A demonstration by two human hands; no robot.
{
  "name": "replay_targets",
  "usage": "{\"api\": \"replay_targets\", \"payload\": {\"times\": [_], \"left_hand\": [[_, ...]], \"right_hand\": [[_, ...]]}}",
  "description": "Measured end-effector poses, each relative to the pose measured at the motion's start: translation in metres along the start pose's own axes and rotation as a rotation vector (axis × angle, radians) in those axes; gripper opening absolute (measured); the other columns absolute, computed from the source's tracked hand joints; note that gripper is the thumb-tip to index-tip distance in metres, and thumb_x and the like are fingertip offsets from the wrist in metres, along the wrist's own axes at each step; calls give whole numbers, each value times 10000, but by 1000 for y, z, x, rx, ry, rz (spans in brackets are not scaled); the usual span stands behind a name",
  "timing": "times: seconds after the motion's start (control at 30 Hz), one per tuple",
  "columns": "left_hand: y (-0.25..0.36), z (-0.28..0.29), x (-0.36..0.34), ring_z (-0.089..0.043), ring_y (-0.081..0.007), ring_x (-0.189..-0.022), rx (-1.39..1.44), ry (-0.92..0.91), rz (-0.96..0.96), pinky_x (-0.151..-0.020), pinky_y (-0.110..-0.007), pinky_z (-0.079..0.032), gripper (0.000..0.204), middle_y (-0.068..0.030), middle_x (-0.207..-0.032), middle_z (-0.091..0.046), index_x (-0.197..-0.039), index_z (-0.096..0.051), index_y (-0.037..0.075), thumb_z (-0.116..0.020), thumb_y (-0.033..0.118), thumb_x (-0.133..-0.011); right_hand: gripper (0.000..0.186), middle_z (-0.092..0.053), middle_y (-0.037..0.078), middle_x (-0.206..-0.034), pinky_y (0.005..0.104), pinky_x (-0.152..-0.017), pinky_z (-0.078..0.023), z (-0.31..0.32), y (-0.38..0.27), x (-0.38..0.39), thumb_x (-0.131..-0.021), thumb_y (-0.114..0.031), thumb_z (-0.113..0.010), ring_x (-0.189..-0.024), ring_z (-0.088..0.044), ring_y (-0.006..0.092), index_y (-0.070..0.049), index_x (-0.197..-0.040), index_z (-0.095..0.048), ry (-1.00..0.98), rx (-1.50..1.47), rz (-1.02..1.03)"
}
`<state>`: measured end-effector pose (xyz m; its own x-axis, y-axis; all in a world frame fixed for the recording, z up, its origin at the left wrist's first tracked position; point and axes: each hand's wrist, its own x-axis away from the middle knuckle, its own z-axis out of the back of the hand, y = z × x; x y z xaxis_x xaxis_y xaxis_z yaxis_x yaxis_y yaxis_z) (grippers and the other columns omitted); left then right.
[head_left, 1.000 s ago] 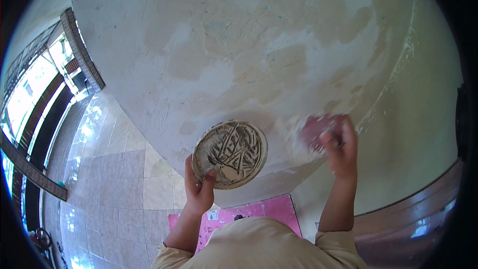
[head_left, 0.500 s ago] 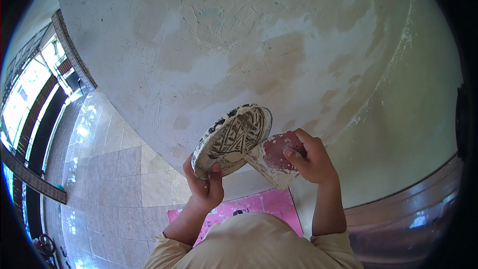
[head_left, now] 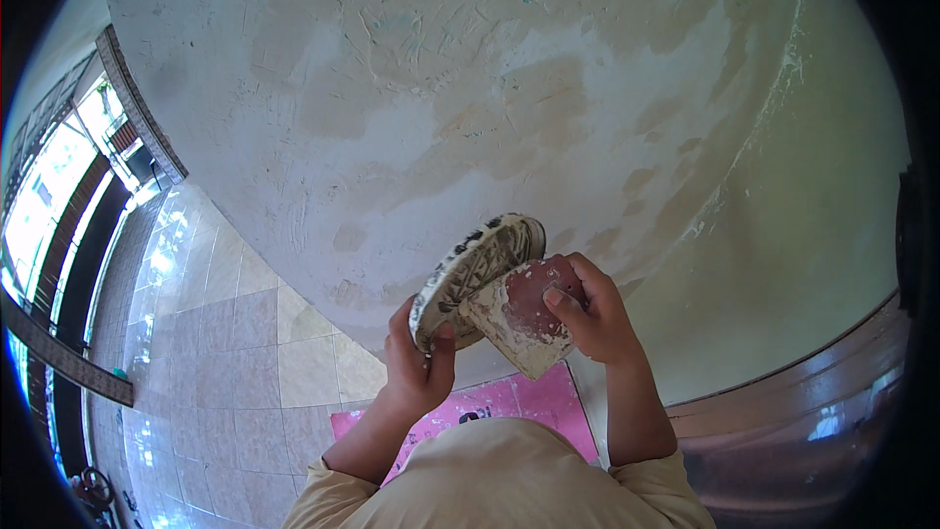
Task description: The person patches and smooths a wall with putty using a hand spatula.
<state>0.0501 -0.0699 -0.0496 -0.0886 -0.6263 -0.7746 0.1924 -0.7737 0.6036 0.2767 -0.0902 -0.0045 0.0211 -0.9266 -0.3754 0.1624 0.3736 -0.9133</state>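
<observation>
My left hand (head_left: 420, 362) grips the near rim of a shallow round dish (head_left: 482, 264), thumb on the inside. The dish is tilted on edge, with whitish putty and dark streaks over its inner face and black patches round its rim. In my right hand (head_left: 594, 313) is a flat, squarish putty scraper (head_left: 534, 296), dark red near my thumb and caked with pale putty toward its edge. The scraper's left edge overlaps the dish's lower inside; whether it presses on the surface I cannot tell.
Ahead stands a wall (head_left: 441, 118) patched with damp-looking beige and whitish filler. Below me lies a pink sheet (head_left: 519, 400) on the tiled floor (head_left: 235, 362). A shiny brown surface (head_left: 783, 431) is at lower right. Bright barred openings (head_left: 59, 196) show at far left.
The dish has turned more edge-on and shifted slightly right with my left hand. My right hand has moved a little left, bringing the scraper further over the dish.
</observation>
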Motion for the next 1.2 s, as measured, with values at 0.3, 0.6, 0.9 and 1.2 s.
{"api": "replay_targets", "payload": {"times": [0.3,0.6,0.9,1.2], "left_hand": [[6,14,-13,-554,-189,-1005,315,166,264,-883,-306,-433,438,-150,-1089,-576,-1299,-322,-49,-478,-6,-892],[3,25,13,-463,-170,-1109,306,106,337,-968,-304,-356,453,-111,-1191,-510,-1301,-348,-19,-473,7,-866],[1,37,15,-468,-163,-1083,302,140,395,-954,-300,-361,431,-97,-1166,-515,-1275,-373,-7,-481,24,-859],[-9,44,15,-469,-157,-1067,312,133,396,-940,-296,-369,433,-92,-1155,-518,-1272,-378,-9,-491,30,-855]], "right_hand": [[252,-572,-7,-926,216,-745,-424,16,-30,-12,-914,-190,-609,-831,-499,48,-17,-1071,-515,205,-237,226],[269,-664,106,-1123,332,-799,-477,21,-64,-54,-827,-39,-594,-918,-623,290,-84,-1083,-665,550,750,958],[287,-610,-9,-1225,442,-983,-332,-14,-37,-97,-839,-146,-589,-1158,-483,259,-237,-1091,-692,645,1159,885],[317,-573,100,-1240,483,-1005,-360,-13,-37,-86,-828,-63,-536,-1164,-467,336,-133,-1102,-678,582,946,1083]]}}
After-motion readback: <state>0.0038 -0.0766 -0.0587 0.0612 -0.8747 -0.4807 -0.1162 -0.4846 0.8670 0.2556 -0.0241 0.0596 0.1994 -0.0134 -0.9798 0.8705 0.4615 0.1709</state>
